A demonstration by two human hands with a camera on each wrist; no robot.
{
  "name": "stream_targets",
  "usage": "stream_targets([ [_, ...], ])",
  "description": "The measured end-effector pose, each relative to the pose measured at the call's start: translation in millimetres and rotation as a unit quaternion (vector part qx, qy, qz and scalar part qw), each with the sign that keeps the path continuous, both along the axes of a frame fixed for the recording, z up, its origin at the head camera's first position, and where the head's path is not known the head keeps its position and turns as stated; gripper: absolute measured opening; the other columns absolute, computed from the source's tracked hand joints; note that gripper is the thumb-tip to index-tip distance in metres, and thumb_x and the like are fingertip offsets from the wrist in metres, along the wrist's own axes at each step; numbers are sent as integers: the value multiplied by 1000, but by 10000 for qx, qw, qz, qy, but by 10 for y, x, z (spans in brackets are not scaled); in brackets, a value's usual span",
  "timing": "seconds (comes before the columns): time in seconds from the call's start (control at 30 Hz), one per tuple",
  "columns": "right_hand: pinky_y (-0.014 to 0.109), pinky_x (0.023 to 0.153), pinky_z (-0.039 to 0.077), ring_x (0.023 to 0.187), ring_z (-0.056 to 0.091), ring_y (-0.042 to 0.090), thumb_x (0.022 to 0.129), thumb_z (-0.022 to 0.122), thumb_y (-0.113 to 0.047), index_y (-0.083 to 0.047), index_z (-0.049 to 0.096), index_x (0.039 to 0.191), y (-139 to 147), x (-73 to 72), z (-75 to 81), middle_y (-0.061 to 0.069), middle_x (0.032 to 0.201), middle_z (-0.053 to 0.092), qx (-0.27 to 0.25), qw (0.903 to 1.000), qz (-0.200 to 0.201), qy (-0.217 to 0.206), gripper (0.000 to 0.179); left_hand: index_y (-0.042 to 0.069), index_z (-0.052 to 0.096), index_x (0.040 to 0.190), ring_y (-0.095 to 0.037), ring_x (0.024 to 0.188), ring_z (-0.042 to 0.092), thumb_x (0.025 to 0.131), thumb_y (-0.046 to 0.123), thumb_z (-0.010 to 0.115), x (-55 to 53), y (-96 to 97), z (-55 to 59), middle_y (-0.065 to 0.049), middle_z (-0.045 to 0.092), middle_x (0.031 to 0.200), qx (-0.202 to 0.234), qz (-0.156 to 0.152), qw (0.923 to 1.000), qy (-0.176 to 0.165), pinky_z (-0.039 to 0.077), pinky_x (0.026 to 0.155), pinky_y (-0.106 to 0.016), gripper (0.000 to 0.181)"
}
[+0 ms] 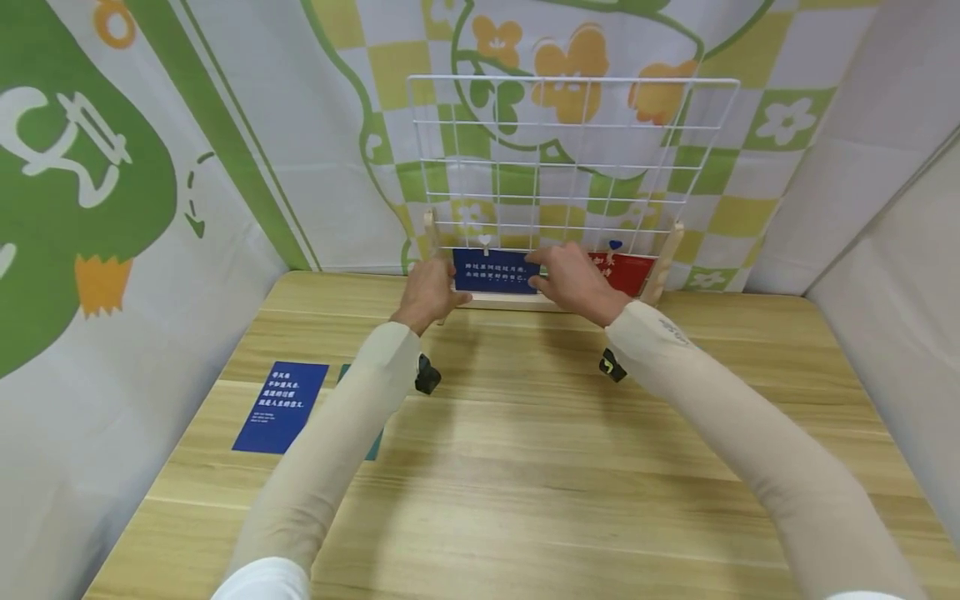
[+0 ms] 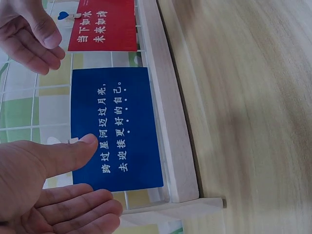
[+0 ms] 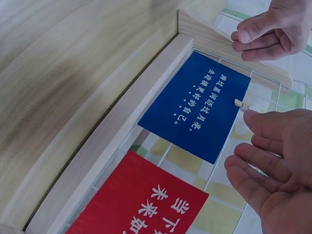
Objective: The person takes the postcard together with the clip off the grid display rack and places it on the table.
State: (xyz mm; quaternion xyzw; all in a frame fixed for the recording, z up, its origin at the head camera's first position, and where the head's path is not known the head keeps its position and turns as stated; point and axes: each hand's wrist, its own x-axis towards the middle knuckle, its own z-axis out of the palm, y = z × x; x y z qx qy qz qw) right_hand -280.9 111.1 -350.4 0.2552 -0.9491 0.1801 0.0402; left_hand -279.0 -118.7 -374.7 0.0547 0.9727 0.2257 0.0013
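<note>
A blue card (image 1: 495, 273) with white lettering hangs low on a white wire grid (image 1: 573, 79), held at its top edge by a small clip with a white heart (image 1: 485, 242). My left hand (image 1: 429, 287) is at the card's left end, fingers loosely extended. Its thumb overlaps the card in the left wrist view; contact cannot be told. Near the card's upper right corner is my right hand (image 1: 577, 279), fingers relaxed and apart, gripping nothing. Behind that hand a red card (image 3: 146, 195), partly hidden in the head view, hangs under a blue heart clip (image 1: 615, 246).
The grid stands in a pale wooden base (image 1: 510, 301) with upright side pieces (image 1: 663, 265) at the table's back. Another blue card (image 1: 281, 407) lies on the wooden table (image 1: 562, 483) at left. A green card (image 1: 374, 447) is mostly hidden under my left forearm. Patterned cloth (image 1: 727, 217) hangs behind.
</note>
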Motion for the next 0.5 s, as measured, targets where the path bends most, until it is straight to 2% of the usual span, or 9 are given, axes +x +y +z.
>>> stream_targets([
  [0.1, 34, 70, 56, 61, 53, 17, 91, 70, -15, -2, 64, 128, -38, -11, 5, 18, 121, 69, -23, 10000, -56, -51, 40, 0, 62, 79, -15, 57, 46, 84, 23, 80, -11, 7, 10, -3, 52, 65, 94, 70, 9999, 50, 35, 50, -25, 29],
  [0.17, 30, 61, 53, 55, 46, 13, 91, 69, -15, -2, 62, 130, -66, -21, 4, 19, 106, 73, -2, 9999, -88, -54, 41, -2, 65, 86, -16, 59, 47, 84, 21, 79, -20, 10, 17, -5, 55, 68, 179, 94, 9997, 97, 35, 50, -24, 27],
  [0.27, 26, 48, 41, 45, 32, 12, 92, 69, -16, -3, 60, 132, -121, -40, 1, 20, 87, 72, 43, 9999, -111, -74, 43, -3, 67, 91, -16, 60, 49, 84, 20, 79, -35, 20, 26, -8, 60, 72, 228, 125, 9995, 194, 37, 51, -25, 27],
  [0.3, 25, 47, 40, 44, 33, 11, 92, 69, -16, -3, 60, 133, -141, -46, -2, 20, 85, 71, 63, 9999, -122, -66, 44, -3, 67, 91, -17, 62, 50, 84, 20, 79, -39, 26, 29, -9, 61, 74, 236, 144, 9994, 194, 39, 52, -26, 27],
  [0.37, 24, 50, 42, 46, 37, 10, 92, 69, -17, -4, 60, 133, -180, -54, -5, 20, 93, 73, 106, 9999, -132, -26, 44, -4, 67, 93, -21, 65, 54, 84, 22, 79, -49, 40, 30, -14, 66, 79, 181, 174, 9995, 179, 44, 55, -30, 29],
  [0.4, 24, 52, 44, 48, 40, 11, 92, 69, -18, -4, 60, 133, -198, -57, -7, 20, 101, 73, 94, 9999, -133, -2, 44, -4, 67, 97, -23, 71, 59, 84, 22, 79, -54, 48, 32, -16, 68, 86, 138, 193, 9995, 197, 49, 61, -32, 31],
  [0.43, 25, 54, 46, 49, 43, 12, 92, 69, -18, -4, 60, 133, -213, -60, -9, 20, 101, 73, 95, 9999, -132, 25, 44, -5, 68, 102, -25, 78, 63, 84, 23, 79, -61, 58, 34, -18, 70, 93, 89, 198, 9996, 204, 52, 67, -35, 34],
  [0.5, 27, 58, 49, 52, 47, 13, 92, 69, -18, -4, 60, 133, -240, -66, -11, 20, 107, 73, 91, 9998, -123, 113, 44, -6, 66, 113, -31, 96, 67, 85, 23, 79, -73, 81, 44, -20, 71, 108, 57, 226, 9996, 160, 55, 83, -40, 42],
])
